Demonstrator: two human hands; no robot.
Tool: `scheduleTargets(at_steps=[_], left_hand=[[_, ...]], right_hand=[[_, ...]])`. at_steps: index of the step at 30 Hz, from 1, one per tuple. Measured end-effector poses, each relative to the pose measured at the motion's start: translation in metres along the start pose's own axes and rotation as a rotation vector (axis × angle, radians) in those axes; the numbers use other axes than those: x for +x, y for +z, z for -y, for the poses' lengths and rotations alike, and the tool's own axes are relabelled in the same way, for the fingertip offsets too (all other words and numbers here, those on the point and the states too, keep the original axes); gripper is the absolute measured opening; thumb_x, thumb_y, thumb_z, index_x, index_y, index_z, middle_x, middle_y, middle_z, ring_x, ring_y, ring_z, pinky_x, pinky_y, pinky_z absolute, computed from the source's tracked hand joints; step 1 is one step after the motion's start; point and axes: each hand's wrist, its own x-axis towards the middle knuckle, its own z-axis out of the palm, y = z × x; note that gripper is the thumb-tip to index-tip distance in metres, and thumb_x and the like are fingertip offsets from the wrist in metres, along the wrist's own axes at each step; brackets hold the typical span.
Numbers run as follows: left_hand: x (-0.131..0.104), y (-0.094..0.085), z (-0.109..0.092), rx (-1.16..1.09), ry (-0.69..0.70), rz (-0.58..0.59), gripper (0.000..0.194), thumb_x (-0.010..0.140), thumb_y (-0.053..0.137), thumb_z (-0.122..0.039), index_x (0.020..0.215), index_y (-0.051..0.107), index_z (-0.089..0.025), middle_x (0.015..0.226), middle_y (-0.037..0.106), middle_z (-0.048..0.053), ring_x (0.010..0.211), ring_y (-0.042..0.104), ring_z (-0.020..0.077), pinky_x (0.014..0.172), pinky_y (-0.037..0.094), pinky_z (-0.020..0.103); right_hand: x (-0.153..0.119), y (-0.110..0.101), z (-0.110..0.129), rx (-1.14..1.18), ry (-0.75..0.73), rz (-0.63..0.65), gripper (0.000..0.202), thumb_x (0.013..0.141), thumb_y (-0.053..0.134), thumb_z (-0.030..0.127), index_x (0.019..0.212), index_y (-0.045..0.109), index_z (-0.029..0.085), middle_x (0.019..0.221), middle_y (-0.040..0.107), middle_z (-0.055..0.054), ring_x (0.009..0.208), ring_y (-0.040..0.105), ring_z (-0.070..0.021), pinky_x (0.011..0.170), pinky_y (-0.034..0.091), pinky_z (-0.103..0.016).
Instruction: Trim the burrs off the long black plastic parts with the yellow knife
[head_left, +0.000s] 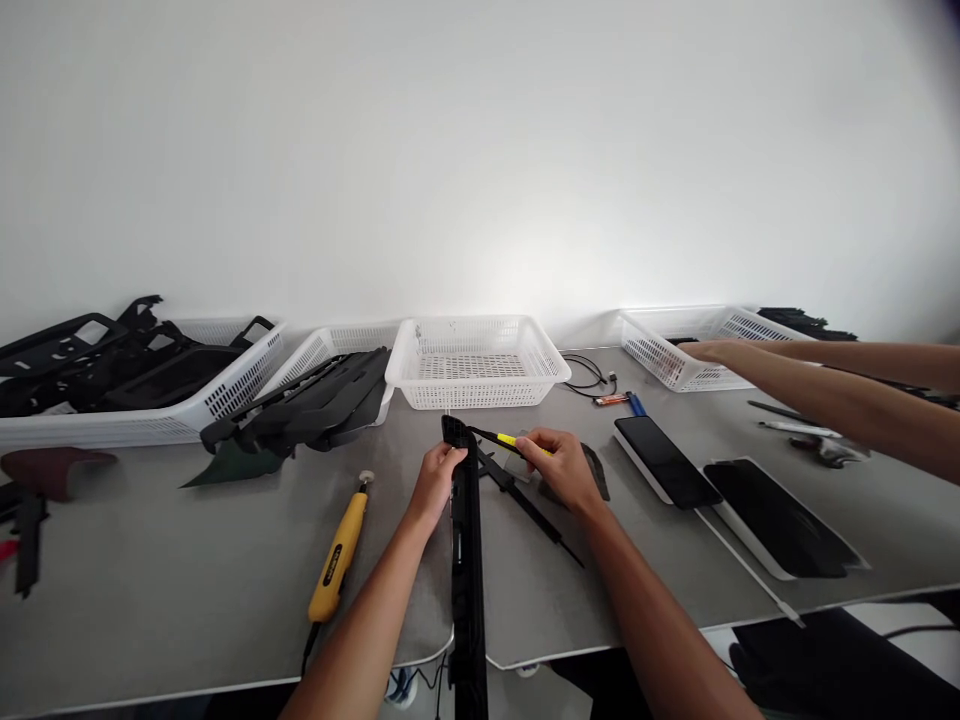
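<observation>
My left hand (435, 487) is closed around the upper end of a long black plastic trim piece (466, 560), which stands on edge and runs down past the table's front edge. In my right hand (559, 462) is a slim hand tool with a yellow-and-black handle (507, 439), gripped like a pen. Its dark tip points left at the top end of the trim piece; whether it touches cannot be made out. Beneath the right hand lies a black caliper (525, 505), and a dark cloth-like piece (598, 470) is partly hidden behind that hand.
A yellow rotary tool (339, 560) lies to the left. White baskets stand along the wall: a middle basket (480, 395), and a left basket (225, 400) holding black plastic parts. Rightward are a phone (667, 460) on a white block, and another person's arms (840, 385) reaching into the right basket (660, 355).
</observation>
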Motion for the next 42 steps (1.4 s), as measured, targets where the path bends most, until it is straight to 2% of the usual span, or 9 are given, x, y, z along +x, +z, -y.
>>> scheduleTargets(at_steps=[4,12,15,19,25,31,34,37,42], left_hand=[[-0.001,0.0,0.0,0.007,0.0,-0.001,0.028,0.072,0.074,-0.044,0.074,0.069,-0.017,0.067,0.06,-0.002,0.065,0.052,0.0147,0.062,0.038,0.025],[-0.007,0.004,-0.01,0.018,0.052,0.064,0.023,0.076,0.071,-0.041,0.081,0.069,-0.019,0.078,0.067,0.0,0.079,0.061,0.0188,0.074,0.046,0.027],[-0.009,0.005,-0.014,0.043,0.087,0.078,0.025,0.08,0.069,-0.044,0.081,0.068,-0.019,0.078,0.067,-0.001,0.08,0.061,0.0191,0.076,0.047,0.027],[-0.01,0.008,-0.018,0.065,0.08,0.091,0.028,0.078,0.071,-0.047,0.083,0.068,-0.02,0.079,0.068,0.0,0.081,0.063,0.0206,0.078,0.048,0.028],[-0.013,0.01,-0.022,0.058,0.077,0.09,0.029,0.077,0.072,-0.047,0.087,0.071,-0.02,0.082,0.071,0.001,0.083,0.066,0.0215,0.082,0.05,0.03],[-0.012,0.011,-0.021,0.077,0.106,0.106,0.036,0.078,0.075,-0.052,0.094,0.075,-0.019,0.092,0.076,0.005,0.096,0.067,0.0251,0.086,0.05,0.03],[-0.009,0.01,-0.015,0.095,0.114,0.1,0.041,0.077,0.078,-0.055,0.094,0.075,-0.017,0.088,0.075,0.005,0.091,0.066,0.0236,0.082,0.048,0.029],[-0.008,0.008,-0.01,0.099,0.077,0.114,0.044,0.076,0.08,-0.058,0.091,0.075,-0.016,0.081,0.072,0.004,0.08,0.064,0.0209,0.073,0.047,0.027],[-0.011,0.007,-0.014,0.096,0.104,0.141,0.051,0.08,0.075,-0.066,0.091,0.074,-0.016,0.082,0.07,0.004,0.081,0.063,0.0208,0.073,0.047,0.028]], right_hand=[[0.0,0.001,0.0,-0.016,-0.009,0.005,0.049,0.089,0.063,0.059,0.062,0.065,0.018,0.056,0.057,-0.001,0.054,0.046,-0.0127,0.054,0.034,-0.027],[-0.001,0.003,-0.002,0.042,-0.017,0.018,0.044,0.088,0.065,0.056,0.065,0.067,0.019,0.058,0.057,0.0,0.056,0.047,-0.0129,0.055,0.034,-0.027],[0.0,0.003,-0.003,0.037,-0.021,0.009,0.043,0.087,0.065,0.055,0.065,0.067,0.019,0.059,0.058,0.0,0.057,0.048,-0.013,0.056,0.034,-0.027],[0.0,0.003,-0.004,0.031,-0.007,0.059,0.042,0.086,0.068,0.056,0.068,0.071,0.018,0.06,0.061,-0.001,0.059,0.05,-0.0138,0.057,0.035,-0.027],[0.0,0.002,-0.004,-0.024,-0.061,0.038,0.039,0.088,0.069,0.056,0.081,0.079,0.019,0.072,0.07,-0.003,0.067,0.057,-0.017,0.063,0.041,-0.029],[0.002,0.0,-0.007,-0.114,-0.132,0.012,0.033,0.092,0.065,0.052,0.095,0.08,0.022,0.094,0.078,-0.006,0.086,0.067,-0.0234,0.082,0.05,-0.035],[0.003,0.0,-0.009,-0.125,-0.171,-0.022,0.033,0.093,0.064,0.051,0.1,0.078,0.022,0.101,0.078,-0.008,0.094,0.068,-0.0251,0.089,0.05,-0.038],[0.002,0.002,-0.01,-0.103,-0.167,-0.037,0.035,0.095,0.062,0.053,0.102,0.076,0.021,0.103,0.077,-0.008,0.094,0.068,-0.0246,0.087,0.05,-0.036],[0.001,0.008,-0.01,-0.139,-0.21,-0.034,0.034,0.097,0.061,0.052,0.103,0.075,0.022,0.103,0.076,-0.007,0.097,0.067,-0.0254,0.089,0.049,-0.037]])
